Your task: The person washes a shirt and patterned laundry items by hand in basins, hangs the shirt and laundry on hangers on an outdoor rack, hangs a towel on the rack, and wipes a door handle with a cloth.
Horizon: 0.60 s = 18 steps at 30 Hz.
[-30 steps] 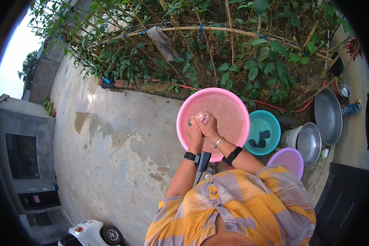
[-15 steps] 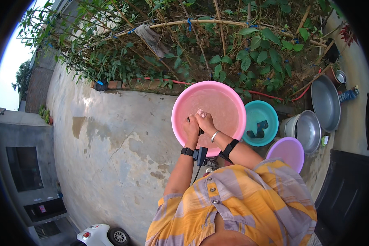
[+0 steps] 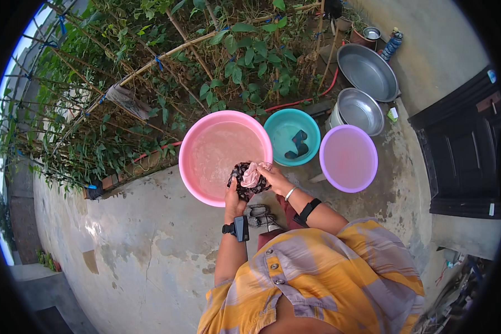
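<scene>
Bunched cloth (image 3: 250, 179), dark and patterned with a pale pink part folded on top, is what I have above the near right rim of the pink basin (image 3: 185, 161); I cannot tell whether it is one piece or two. Largest around me is the concrete ground (image 3: 167, 250), with a leafy bed (image 3: 206, 67) along its far edge. On that ground the pink basin, with cloudy water in it, stands beyond my feet. Just beside its right rim is the teal basin (image 3: 312, 123), and right of that, a little nearer me, the purple basin (image 3: 374, 161). Smaller yet, a dark piece of fabric (image 3: 299, 143) lies right of the middle of the teal basin. My left hand (image 3: 235, 196) has its thumb pressed on the dark side, the other fingers mostly hidden; my right hand (image 3: 275, 180) pinches the pink folds between thumb and fingers. I judge the step in hand to be handling the cloth between both hands, clear of the water. The next move, I think, calls for a firm, even grip, since loose folds could slip.
</scene>
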Available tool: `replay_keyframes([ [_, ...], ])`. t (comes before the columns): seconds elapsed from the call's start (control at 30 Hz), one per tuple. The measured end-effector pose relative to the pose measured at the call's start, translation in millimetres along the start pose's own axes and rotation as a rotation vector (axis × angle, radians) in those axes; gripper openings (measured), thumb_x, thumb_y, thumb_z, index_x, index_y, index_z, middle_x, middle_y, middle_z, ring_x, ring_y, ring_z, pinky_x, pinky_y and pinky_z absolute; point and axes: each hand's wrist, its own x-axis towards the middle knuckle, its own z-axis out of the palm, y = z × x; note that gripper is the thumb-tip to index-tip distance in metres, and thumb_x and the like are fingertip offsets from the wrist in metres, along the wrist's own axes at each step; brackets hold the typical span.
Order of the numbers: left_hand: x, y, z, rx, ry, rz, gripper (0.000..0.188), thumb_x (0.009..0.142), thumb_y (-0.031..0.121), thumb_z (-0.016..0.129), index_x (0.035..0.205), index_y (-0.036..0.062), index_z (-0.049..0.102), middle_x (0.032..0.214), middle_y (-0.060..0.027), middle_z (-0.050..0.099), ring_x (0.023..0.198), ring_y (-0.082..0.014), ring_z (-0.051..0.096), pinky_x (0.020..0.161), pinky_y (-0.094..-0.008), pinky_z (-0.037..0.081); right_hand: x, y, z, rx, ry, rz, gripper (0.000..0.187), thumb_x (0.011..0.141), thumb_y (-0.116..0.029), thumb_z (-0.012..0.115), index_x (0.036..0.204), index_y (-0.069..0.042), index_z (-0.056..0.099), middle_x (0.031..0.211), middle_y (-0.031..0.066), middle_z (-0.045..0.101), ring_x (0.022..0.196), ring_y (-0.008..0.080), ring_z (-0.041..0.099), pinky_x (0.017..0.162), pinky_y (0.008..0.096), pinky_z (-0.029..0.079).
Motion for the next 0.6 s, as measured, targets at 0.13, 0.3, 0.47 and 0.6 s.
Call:
replay_keyframes([
  [0.13,3.2,-61.6,43.5,-0.083,-0.054,-0.208,0.036,0.091,0.029,0.038,0.122,0.0094,0.041,0.116,-0.0088,0.051,0.103,-0.0268,0.052,0.084,-0.0473,0.044,-55.8,-19.1,-88.7,0.432,0.172,0.062,0.025,0.088,-0.02,0.05,0.11,-0.009,0.051,0.107,0.0054,0.055,0.096,0.02,0.055,0.082,0.0382,0.048],
  [0.3,9.2,-127.1,123.6,0.071,-0.209,-0.354,0.035,0.092,0.027,0.037,0.12,0.0069,0.04,0.11,-0.0108,0.053,0.095,-0.026,0.056,0.078,-0.0442,0.049,-115.3,-56.2,-191.6,0.43,0.45,-0.075,0.034,0.087,-0.024,0.051,0.115,-0.004,0.046,0.111,0.0089,0.052,0.1,0.0201,0.054,0.078,0.0377,0.049],
  [0.47,50.0,-214.8,187.7,0.267,-0.117,-0.369,0.029,0.09,0.015,0.042,0.118,0.0048,0.041,0.105,-0.0086,0.056,0.088,-0.0209,0.059,0.073,-0.0359,0.051,-134.1,-68.2,-327.4,0.049,0.845,-0.084,0.047,0.081,-0.029,0.059,0.115,0.0,0.047,0.107,0.009,0.054,0.095,0.0174,0.053,0.077,0.0286,0.044],
  [0.6,115.1,-304.2,232.4,0.358,-0.027,-0.322,0.027,0.09,0.015,0.041,0.115,0.0031,0.042,0.105,-0.0098,0.055,0.088,-0.0217,0.059,0.074,-0.0367,0.052,-125.0,-88.0,-431.4,-0.292,0.915,-0.147,0.05,0.078,-0.033,0.06,0.114,0.0,0.048,0.109,0.0143,0.055,0.096,0.0211,0.054,0.08,0.0306,0.042],
])
